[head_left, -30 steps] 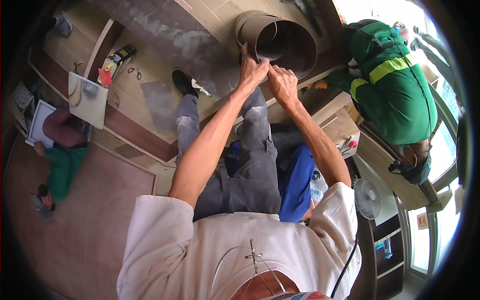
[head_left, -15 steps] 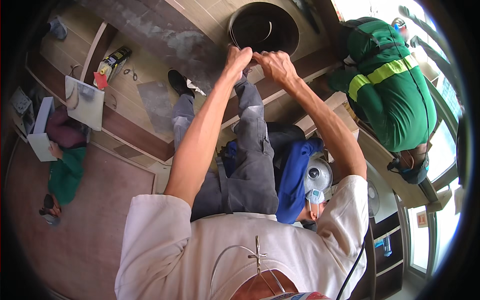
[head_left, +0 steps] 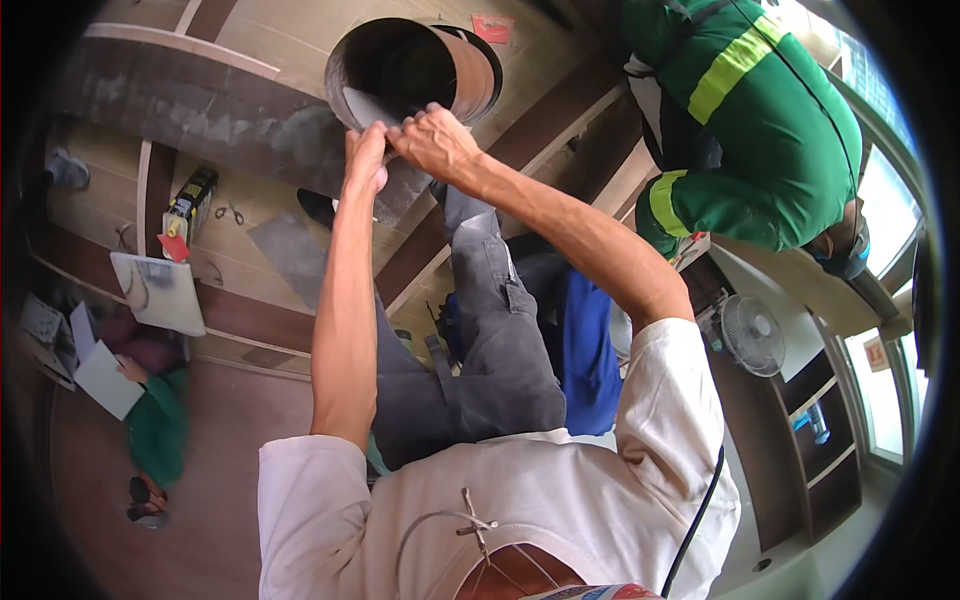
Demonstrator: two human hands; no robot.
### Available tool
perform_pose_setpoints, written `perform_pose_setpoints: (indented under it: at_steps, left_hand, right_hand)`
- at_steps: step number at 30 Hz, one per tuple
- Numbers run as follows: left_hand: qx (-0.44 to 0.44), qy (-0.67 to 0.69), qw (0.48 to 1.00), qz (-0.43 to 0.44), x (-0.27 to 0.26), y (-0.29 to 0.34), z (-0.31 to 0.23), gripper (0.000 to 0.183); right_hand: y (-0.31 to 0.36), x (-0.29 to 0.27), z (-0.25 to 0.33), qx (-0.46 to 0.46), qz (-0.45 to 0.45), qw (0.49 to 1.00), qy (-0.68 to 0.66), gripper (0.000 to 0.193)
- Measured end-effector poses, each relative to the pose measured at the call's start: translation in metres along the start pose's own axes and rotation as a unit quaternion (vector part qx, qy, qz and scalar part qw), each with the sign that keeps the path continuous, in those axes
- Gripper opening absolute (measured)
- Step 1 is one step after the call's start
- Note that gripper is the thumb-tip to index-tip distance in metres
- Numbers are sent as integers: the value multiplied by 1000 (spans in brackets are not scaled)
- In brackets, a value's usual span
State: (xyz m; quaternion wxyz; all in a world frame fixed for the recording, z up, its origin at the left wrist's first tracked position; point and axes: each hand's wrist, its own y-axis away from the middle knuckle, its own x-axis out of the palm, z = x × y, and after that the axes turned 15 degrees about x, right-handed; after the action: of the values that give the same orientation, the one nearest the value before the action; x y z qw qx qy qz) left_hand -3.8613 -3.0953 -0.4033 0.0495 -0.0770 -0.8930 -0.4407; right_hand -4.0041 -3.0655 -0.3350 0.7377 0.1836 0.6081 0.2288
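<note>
The left hand (head_left: 366,158) and right hand (head_left: 435,145) pinch the near edge of the brown roll (head_left: 474,72), fingers bent closed. Its round mouth is wide, with wood floor (head_left: 290,35) beside it.

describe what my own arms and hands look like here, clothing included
The left hand and right hand are bare, with no gloves, watch or bracelet showing. The forearms are uncovered too. The sleeves are short, loose and off-white, with no visible markings. A thin dark cable runs below the right one.
</note>
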Motion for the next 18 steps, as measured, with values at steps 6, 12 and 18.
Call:
perform_pose_setpoints:
  at_steps: [6, 12, 18]
  left_hand:
    - [2, 2, 999, -42, 9, 8, 1, 12]
    - [-2, 21, 999, -31, 29, 18, -5, 36]
    - [-1, 15, 998, -62, 20, 22, -2, 33]
  right_hand:
    - [71, -21, -30, 36, -307, 896, -319, 27]
    - [87, 118, -34, 417, 117, 164, -886, 120]
    - [19, 69, -60, 425, 97, 166, -885, 119]
